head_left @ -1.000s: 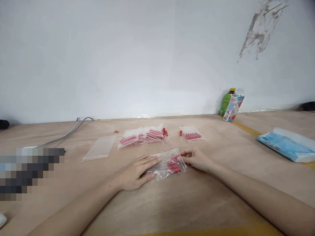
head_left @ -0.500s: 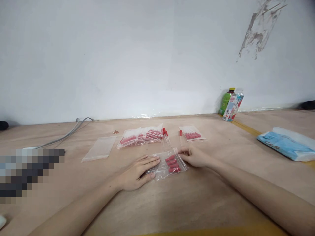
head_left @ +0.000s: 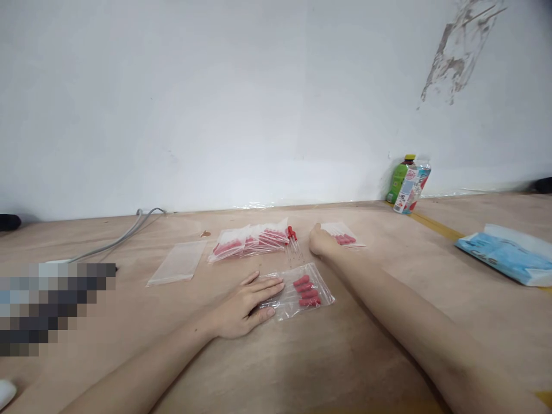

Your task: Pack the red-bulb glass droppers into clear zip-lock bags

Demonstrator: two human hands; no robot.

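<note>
Brown wood-like sheeting covers the worktop (head_left: 276, 368), with a rounded white object (head_left: 6, 393) at its near left edge. The left hand (head_left: 248, 307) lies palm down, its grip apart, thumb spread from the fingers, pressing on the left end of a clear bag (head_left: 284, 313). This bag lies flat in front of the person, and four red bulbs (head_left: 309, 292) show side by side through its right half.

To the left is a pixelated patch, and past the left hand a flat, whitish bag (head_left: 177, 263) rests on the worktop. A blue packet (head_left: 502, 257) lies well to the right.

Beyond the clear bag, the right hand (head_left: 321, 241) reaches forward between some loose red-topped droppers (head_left: 294, 238) and a filled bag (head_left: 345, 236), covering part of that bag's left side from view. Its fingertips are hidden, so I cannot tell whether its grip is apart or together. Left of the loose droppers, several filled bags (head_left: 250, 238) overlap in a pile, just beside them.

Farther back, a grey cable (head_left: 123, 234) curves toward the wall (head_left: 215, 103). At the right, a green bottle (head_left: 398, 183) with a yellow cap stands behind a printed container (head_left: 411, 190).
</note>
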